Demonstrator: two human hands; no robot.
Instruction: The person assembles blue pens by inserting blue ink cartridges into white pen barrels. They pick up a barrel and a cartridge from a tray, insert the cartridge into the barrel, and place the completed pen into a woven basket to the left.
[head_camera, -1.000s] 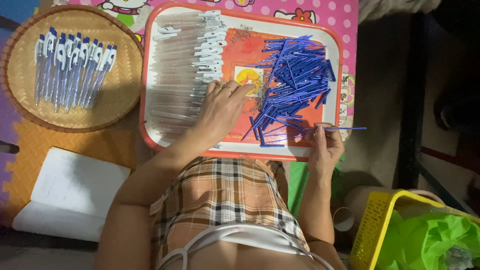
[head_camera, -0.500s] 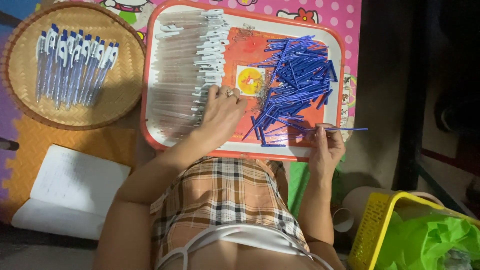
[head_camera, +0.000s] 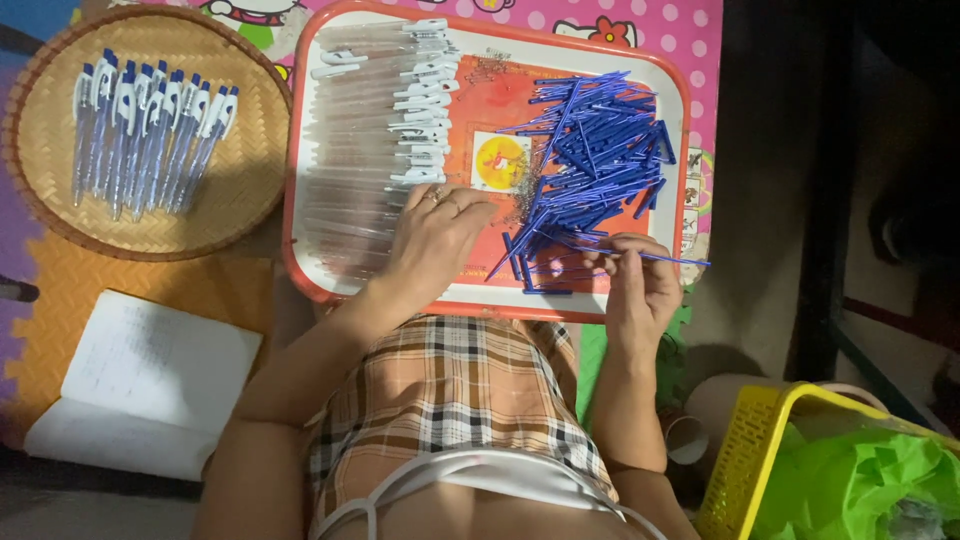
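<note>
— On the red-rimmed tray (head_camera: 300, 260), what sits where?

— At the tray's middle there is a small square label (head_camera: 500, 162), white-edged with an orange and yellow round picture. To its left lies a row of clear pen barrels (head_camera: 350, 170) with white clips at their right ends. To its right is a loose heap of blue refills (head_camera: 600, 160), and a scatter of tiny springs (head_camera: 520, 205) lies just below the label.

— And around the tray?

— To the left, a round woven basket (head_camera: 250, 190) holds a row of assembled pens (head_camera: 150, 130), blue and white, lying side by side. Below the basket an open white notebook (head_camera: 140, 385) rests on the orange foam mat (head_camera: 70, 290). At the lower right stands a yellow plastic basket (head_camera: 745, 470) with a green bag (head_camera: 860, 485) inside.

— How is the left hand (head_camera: 435, 240) placed?

— Palm down, fingers loosely together, resting on the tray at the near end of the clear barrels, fingertips close to the springs. Rings show on two fingers. I cannot tell whether it grips anything beneath.

— The right hand (head_camera: 635, 285)?

— It is at the tray's near right corner, thumb and fingertips pinching a single blue refill (head_camera: 665, 258), which lies nearly level and pokes out rightward past the tray rim.
</note>
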